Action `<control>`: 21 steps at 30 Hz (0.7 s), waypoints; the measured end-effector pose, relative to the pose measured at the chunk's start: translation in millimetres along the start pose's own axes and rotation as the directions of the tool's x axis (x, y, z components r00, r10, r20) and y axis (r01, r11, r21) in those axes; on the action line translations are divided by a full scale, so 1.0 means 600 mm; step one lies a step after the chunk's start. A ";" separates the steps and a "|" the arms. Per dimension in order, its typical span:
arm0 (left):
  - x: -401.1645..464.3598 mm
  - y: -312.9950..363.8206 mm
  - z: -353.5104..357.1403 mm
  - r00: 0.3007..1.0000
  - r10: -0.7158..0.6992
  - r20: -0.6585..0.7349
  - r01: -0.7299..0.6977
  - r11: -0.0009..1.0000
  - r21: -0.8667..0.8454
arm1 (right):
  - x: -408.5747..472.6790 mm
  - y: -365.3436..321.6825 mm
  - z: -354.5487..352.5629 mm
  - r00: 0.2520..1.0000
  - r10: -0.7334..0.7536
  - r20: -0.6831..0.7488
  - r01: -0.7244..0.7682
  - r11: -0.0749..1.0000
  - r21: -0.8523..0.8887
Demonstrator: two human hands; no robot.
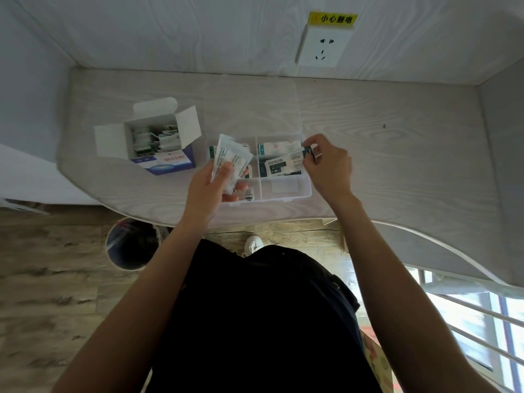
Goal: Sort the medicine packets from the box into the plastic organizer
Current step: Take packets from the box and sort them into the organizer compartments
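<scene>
Left hand (211, 184) is up over the near-left corner of the plastic organizer (286, 191), fingers and thumb curled round a small fan of white medicine packets (231, 157) that stick up toward twelve o'clock. Over at three o'clock from it, the right hand (329, 165) hovers at the organizer's right edge, thumb and fingertips pinching the end of one packet (307, 152) above the middle-right compartment. That compartment and the one at twelve o'clock from it hold packets lying flat; the near-right one looks bare. The clear lid (249, 109) stands open behind. At ten o'clock from the organizer sits the open box (158, 140), flaps up, more packets standing inside. Everything rests on the pale wood-grain table (397, 154).
</scene>
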State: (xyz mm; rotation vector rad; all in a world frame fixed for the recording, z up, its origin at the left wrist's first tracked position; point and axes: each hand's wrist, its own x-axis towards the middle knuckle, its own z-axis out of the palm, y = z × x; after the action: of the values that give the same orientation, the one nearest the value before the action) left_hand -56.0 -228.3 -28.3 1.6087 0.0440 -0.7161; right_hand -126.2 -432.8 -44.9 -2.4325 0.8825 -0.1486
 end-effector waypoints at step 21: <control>-0.006 -0.001 -0.001 0.995 -0.073 0.068 0.071 0.997 0.029 | 0.011 0.022 0.005 0.995 0.036 0.088 -0.060 0.954 0.294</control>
State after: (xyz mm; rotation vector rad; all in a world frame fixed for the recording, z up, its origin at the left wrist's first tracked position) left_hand -58.7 -226.6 -27.0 1.6131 0.0428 -0.8308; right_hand -127.8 -443.7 -54.7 -2.1210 0.8183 -0.1510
